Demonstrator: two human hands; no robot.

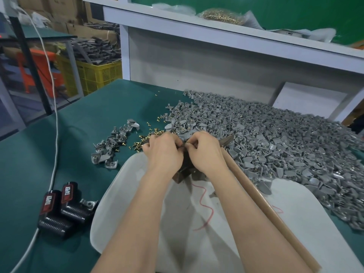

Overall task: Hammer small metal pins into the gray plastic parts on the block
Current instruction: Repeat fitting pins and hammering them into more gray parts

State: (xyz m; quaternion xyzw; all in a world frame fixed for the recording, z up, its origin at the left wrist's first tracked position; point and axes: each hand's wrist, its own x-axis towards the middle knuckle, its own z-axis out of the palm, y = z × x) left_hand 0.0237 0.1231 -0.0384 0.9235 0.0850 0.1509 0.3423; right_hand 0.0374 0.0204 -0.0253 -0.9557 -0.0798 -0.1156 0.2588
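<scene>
Left hand [163, 152] and right hand [204, 152] are pinching a fingertip-hidden piece on the block [182, 174], possibly seating it crooked; hammer [246, 178] lying at 3 o'clock

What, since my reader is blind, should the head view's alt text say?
A person's left hand and right hand meet, fingers curled, atop a dark block at a white tray's rim; what they pinch is hidden. A wooden hammer lies along the right forearm, with a pile of gray plastic parts to the right and brass pins scattered on the green table.
</scene>
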